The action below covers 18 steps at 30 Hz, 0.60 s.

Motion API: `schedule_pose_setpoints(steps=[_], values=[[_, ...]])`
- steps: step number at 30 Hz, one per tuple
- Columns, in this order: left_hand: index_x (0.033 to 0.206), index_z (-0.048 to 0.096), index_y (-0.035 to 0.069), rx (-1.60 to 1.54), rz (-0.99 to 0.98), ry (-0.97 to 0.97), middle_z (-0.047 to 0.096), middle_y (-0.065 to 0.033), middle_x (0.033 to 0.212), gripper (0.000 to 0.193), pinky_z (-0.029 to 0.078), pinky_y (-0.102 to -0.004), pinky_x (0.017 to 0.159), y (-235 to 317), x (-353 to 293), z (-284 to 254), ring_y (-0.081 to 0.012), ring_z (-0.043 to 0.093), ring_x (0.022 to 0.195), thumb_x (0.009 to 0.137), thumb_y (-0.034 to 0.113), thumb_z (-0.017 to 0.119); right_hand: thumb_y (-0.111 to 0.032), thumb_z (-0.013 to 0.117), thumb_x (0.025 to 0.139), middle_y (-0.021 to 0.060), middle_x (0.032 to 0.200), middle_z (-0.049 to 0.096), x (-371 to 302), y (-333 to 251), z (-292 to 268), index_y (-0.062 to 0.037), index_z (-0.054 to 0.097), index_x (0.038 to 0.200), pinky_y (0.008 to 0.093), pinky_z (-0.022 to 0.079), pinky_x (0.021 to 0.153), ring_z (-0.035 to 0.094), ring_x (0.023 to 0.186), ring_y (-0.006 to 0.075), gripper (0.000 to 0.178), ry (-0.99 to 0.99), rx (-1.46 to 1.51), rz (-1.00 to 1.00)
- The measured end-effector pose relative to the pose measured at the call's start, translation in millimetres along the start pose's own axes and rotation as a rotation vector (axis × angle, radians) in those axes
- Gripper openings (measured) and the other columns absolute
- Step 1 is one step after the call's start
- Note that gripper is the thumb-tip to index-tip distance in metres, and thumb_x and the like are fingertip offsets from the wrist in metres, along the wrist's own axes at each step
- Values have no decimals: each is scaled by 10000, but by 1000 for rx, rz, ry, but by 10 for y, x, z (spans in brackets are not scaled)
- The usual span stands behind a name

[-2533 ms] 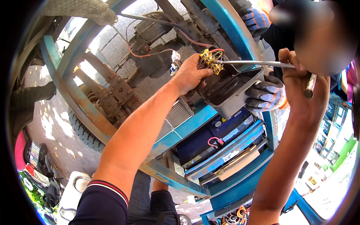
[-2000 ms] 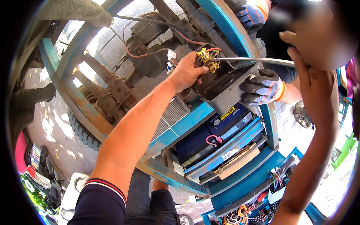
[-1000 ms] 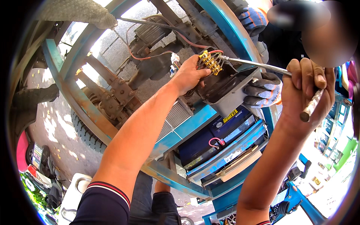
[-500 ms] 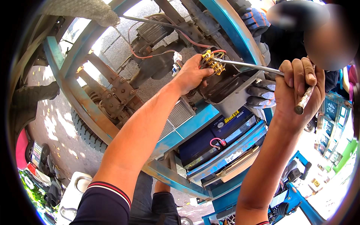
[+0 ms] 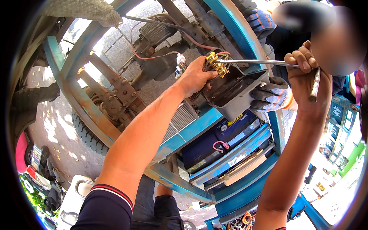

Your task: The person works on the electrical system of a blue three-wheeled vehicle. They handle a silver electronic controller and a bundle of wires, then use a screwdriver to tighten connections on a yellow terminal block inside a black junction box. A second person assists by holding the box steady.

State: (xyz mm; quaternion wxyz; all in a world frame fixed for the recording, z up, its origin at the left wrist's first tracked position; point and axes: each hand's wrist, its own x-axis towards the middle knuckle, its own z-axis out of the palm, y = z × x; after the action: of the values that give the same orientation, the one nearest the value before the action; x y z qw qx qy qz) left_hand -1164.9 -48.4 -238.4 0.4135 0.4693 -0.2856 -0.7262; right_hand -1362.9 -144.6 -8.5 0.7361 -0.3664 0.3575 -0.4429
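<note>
My left hand (image 5: 194, 78) reaches far forward and grips a wired terminal block (image 5: 217, 66) with yellow brass-like contacts. My right hand (image 5: 306, 71) is closed round the bar handle of a long metal T-handle wrench (image 5: 257, 61). Its shaft runs leftward to the terminal block, and the tip meets the contacts. Just below the block is an open dark grey plastic box (image 5: 234, 105). A co-worker's gloved hand (image 5: 270, 95) holds the box's right end. Red and dark wires (image 5: 199, 45) run from the block toward the machinery; part of the block is hidden by my fingers.
A blue metal frame (image 5: 199, 124) surrounds the rusty axle parts (image 5: 122, 92). Dark blue batteries (image 5: 209, 142) sit beneath the near crossbar. A co-worker's other gloved hand (image 5: 261, 22) rests by the far rail. At lower left stands a white tray-like panel (image 5: 78, 199).
My right hand has turned the wrench handle so its lower end points more downward. The box has shifted slightly up, and more of the co-worker's gloved hand shows. My left hand stays in place.
</note>
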Motion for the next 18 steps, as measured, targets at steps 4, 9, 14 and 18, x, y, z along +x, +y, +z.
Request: schedule_pose_setpoints(steps=[4,9,14,18], values=[[1113,529,12,9,7,5,629,-60,923,228,501,-265,564,14,-11,-10,-97,599,622,963,97,677,-161,593,1062,14,664,523,-121,107,220,-55,542,854,445,558,945,575,646,141,239,265,-27,-73],[1096,530,15,45,-15,-6,622,-52,901,203,490,-260,543,51,13,61,-91,588,594,967,86,669,-149,588,1055,10,718,536,-118,-197,273,51,597,1053,400,581,906,592,677,132,200,35,-525,42],[1111,527,16,65,-6,0,618,-50,890,210,484,-259,529,16,6,4,-88,585,586,971,84,669,-91,581,1042,77,1026,645,-167,-359,471,-1,606,1299,329,552,911,656,881,168,273,-291,-1657,-184],[1125,520,11,69,-10,20,624,-54,902,220,488,-258,532,-5,-13,-52,-87,586,590,977,86,663,-44,583,1033,83,1322,663,-145,-217,493,-104,724,1233,341,525,941,670,1100,234,252,-328,-2069,-683]])
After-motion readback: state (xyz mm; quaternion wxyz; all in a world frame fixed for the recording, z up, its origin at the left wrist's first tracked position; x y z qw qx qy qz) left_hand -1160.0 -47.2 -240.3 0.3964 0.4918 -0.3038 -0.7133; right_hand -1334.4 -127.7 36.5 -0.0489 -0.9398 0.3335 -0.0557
